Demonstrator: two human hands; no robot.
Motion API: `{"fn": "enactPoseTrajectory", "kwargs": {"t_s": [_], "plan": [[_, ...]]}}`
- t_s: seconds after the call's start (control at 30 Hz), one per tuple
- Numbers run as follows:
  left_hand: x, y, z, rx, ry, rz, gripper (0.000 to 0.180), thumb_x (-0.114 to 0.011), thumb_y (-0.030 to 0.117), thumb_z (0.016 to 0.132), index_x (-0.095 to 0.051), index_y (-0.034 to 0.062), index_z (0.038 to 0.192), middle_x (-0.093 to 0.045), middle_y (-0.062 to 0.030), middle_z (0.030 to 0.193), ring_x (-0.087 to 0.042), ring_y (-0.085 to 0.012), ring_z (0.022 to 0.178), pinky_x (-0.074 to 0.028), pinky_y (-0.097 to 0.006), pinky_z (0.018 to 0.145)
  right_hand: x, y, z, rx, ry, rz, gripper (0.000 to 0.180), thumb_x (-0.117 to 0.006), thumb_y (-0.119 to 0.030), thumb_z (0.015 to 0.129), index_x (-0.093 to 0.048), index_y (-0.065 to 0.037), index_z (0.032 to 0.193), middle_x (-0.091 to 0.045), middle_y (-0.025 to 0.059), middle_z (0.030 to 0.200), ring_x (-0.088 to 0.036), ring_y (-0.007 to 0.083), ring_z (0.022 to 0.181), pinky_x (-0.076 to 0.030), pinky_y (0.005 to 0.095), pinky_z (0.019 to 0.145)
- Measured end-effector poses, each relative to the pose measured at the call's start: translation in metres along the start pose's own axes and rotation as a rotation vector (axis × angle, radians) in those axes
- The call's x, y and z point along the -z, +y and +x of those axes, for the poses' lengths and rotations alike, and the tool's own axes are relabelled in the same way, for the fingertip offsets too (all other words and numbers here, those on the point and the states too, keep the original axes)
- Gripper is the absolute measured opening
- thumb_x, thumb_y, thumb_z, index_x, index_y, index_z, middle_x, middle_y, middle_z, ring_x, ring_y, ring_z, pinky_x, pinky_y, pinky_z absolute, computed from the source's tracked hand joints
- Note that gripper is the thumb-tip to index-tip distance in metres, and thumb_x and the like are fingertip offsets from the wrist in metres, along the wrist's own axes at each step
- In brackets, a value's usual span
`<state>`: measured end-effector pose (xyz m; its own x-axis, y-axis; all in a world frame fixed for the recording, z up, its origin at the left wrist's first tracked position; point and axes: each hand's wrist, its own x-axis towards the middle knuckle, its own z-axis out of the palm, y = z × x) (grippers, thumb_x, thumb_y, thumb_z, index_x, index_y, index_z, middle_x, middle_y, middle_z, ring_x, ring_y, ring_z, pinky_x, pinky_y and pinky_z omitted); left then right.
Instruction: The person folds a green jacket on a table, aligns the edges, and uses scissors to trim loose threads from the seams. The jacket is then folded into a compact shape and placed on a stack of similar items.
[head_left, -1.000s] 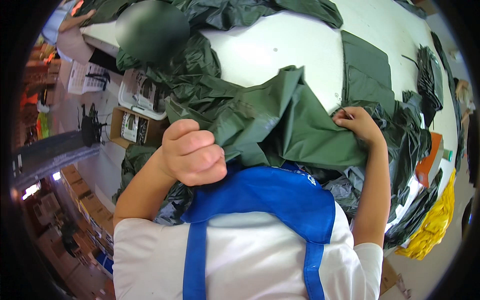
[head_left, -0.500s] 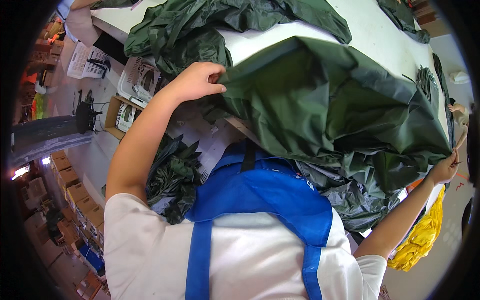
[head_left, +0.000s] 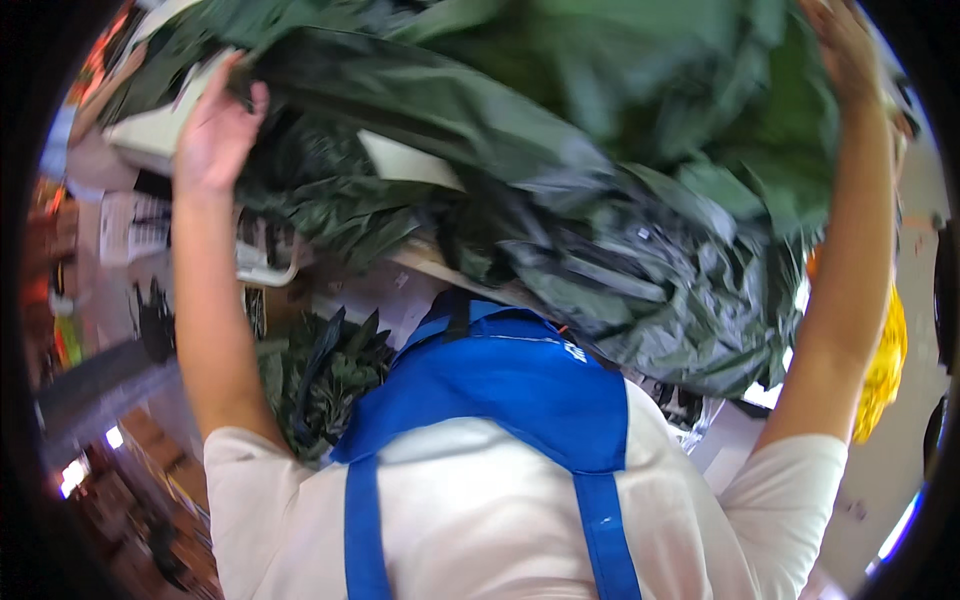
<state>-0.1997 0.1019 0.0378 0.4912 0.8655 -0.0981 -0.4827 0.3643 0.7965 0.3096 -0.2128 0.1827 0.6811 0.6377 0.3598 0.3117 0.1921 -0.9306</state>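
Observation:
A big dark green sheet of thin, shiny fabric point(head_left: 480, 110) stretches between my raised arms, its middle smeared by motion. My left hand point(head_left: 215, 130) is up at the far left, closed on the sheet's corner between thumb and fingers. At the far right, close to the picture's upper edge, my right hand point(head_left: 842, 45) is closed on the sheet's other side; its fingertips are blurred and partly cut off. Crumpled green fabric point(head_left: 690, 300) hangs over the near table edge below the sheet. The sheet hides much of the table.
More green fabric point(head_left: 325, 385) is bunched low on the left. White plastic baskets point(head_left: 130, 228) stand beyond my left arm. A yellow bundle point(head_left: 882, 365) hangs at the right. Another person's arm point(head_left: 108, 95) reaches in at the upper left. The white table point(head_left: 150, 130) shows at its left corner.
Both my hands have moved up and away from me, the left one also farther left. The sheet has risen and spread out with them over the table.

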Motion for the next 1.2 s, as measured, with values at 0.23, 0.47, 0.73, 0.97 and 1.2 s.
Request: {"fn": "enactPoseTrajectory", "kwargs": {"t_s": [0.23, 0.47, 0.73, 0.97, 1.2], "plan": [[0.009, 0.023, 0.008, -0.028, -0.035, 1.242, 0.03, -0.051, 0.009, 0.092, -0.055, 0.0024, 0.121, -0.065, -0.0061, 0.102, -0.062, -0.011, 0.085, -0.047, -0.02, 0.07, 0.032, 0.074, -0.224, -0.035, 0.191, -0.843, 0.028, -0.05, -0.018, 0.095, -0.061, -0.002, 0.115, -0.064, 0.0124, 0.112, -0.059, 0.0234, 0.107, -0.043, 0.032, 0.094], [-0.077, 0.027, 0.055, -0.121, -0.119, 1.116, 0.018, -0.059, 0.026, 0.091, -0.061, 0.0084, 0.093, -0.032, 0.0077, 0.054, -0.028, -0.0018, 0.046, -0.021, -0.02, 0.043, 0.245, 0.205, -0.581, -0.75, 1.088, -0.606, 0.023, -0.056, -0.02, 0.091, -0.066, -0.007, 0.107, -0.063, 0.0096, 0.096, -0.057, 0.0235, 0.096, -0.046, 0.0359, 0.085], [-0.154, 0.005, 0.087, -0.04, -0.195, 1.564, 0.029, -0.058, 0.042, 0.089, -0.064, 0.0152, 0.1, -0.042, 0.0122, 0.067, -0.028, 0.0006, 0.05, -0.019, -0.016, 0.044, 0.249, 0.197, -0.579, -0.823, 1.257, -0.304, 0.019, -0.058, -0.009, 0.088, -0.066, -0.002, 0.103, -0.061, 0.0031, 0.075, -0.048, 0.0068, 0.055, -0.037, 0.0193, 0.049], [-0.188, 0.099, 0.151, 0.058, -0.309, 1.062, 0.049, -0.06, 0.034, 0.089, -0.054, 0.0016, 0.125, -0.061, -0.0084, 0.119, -0.057, -0.0162, 0.108, -0.042, -0.029, 0.096, 0.324, 0.064, -0.451, 0.034, 1.025, -0.026, 0.027, -0.049, -0.009, 0.095, -0.055, 0.01, 0.113, -0.063, 0.0166, 0.106, -0.061, 0.0235, 0.099, -0.049, 0.0305, 0.094], [-0.235, -0.127, 0.196, 0.244, -0.526, 0.791, 0.065, -0.065, 0.027, 0.083, -0.034, 0.0082, 0.138, -0.053, -0.0114, 0.119, -0.052, -0.0244, 0.106, -0.042, -0.04, 0.092, 0.381, 0.107, -0.311, -0.509, 0.905, -0.16, 0.034, -0.049, -0.011, 0.096, -0.047, -0.003, 0.129, -0.057, 0.0031, 0.099, -0.054, 0.0095, 0.071, -0.047, 0.018, 0.07]]}}
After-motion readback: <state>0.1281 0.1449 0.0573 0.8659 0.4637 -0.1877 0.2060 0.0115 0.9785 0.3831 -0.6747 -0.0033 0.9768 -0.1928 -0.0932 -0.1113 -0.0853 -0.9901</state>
